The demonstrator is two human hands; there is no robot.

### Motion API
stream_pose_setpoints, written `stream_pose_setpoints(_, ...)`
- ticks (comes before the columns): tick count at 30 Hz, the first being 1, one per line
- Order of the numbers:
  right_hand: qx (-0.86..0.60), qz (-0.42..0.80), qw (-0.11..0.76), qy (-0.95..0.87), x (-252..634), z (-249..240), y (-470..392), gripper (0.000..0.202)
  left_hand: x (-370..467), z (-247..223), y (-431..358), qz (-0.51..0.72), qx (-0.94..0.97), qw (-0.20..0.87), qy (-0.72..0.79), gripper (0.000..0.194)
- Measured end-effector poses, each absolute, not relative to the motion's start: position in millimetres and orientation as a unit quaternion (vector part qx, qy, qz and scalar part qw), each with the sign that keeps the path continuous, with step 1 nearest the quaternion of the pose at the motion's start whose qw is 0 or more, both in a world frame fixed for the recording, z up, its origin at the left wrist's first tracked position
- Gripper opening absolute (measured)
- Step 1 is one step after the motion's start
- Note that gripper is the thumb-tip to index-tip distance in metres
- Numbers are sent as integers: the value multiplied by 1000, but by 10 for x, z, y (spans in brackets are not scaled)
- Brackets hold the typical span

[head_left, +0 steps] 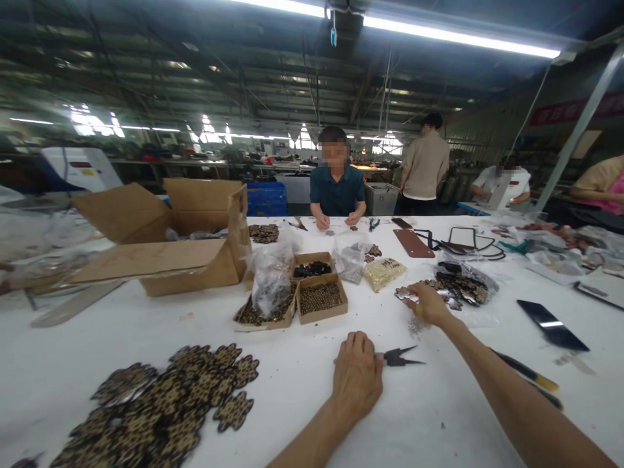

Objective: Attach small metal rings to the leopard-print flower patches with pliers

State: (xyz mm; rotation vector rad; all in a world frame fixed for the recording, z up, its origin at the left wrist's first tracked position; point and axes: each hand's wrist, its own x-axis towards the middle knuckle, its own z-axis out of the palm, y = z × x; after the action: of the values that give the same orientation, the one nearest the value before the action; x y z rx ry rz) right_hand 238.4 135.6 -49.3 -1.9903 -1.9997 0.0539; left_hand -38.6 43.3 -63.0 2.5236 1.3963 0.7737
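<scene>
My left hand (pixel 357 372) rests on the white table, its fingers wrapped around the handles of a pair of pliers. The pliers' pointed jaws (pixel 402 356) stick out to the right and stand apart. Farther forward and to the right, my right hand (pixel 429 304) pinches a flower-shaped patch (pixel 403 294) at the edge of a small group of them. Beside it a clear plastic bag (pixel 482 286) holds more dark leopard-print patches. Small shiny bits (pixel 416 325) lie just below my right hand. A large pile of flower-shaped leopard-print patches (pixel 170 403) spreads at the near left.
Small cardboard boxes of metal studs (pixel 322 298) stand mid-table, with a bag of yellowish pieces (pixel 384 273) nearby. An open carton (pixel 195 266) sits at the left. A phone (pixel 553 324) and yellow-handled tool (pixel 529 372) lie right. A co-worker (pixel 337 185) sits opposite.
</scene>
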Motion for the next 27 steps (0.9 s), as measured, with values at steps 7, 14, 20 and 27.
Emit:
stream_pose_setpoints(7, -706, -22, 88, -702, 2175, -580, 1694, 36, -446, -703, 435, 270, 834, 97, 471, 15)
stream_pose_setpoints(14, -705, -14, 107, -701, 2135, -518, 1701, 21, -459, -729, 440, 278, 833, 94, 470, 14)
stream_pose_setpoints(20, -707, 13, 235, -667, 2192, -382, 1410, 27, -472, -681, 432, 293, 830, 113, 462, 11)
stream_pose_setpoints(27, -474, 444, 498, -575, 1864, -569, 662, 50, -472, -588, 422, 425, 744, 229, 462, 21)
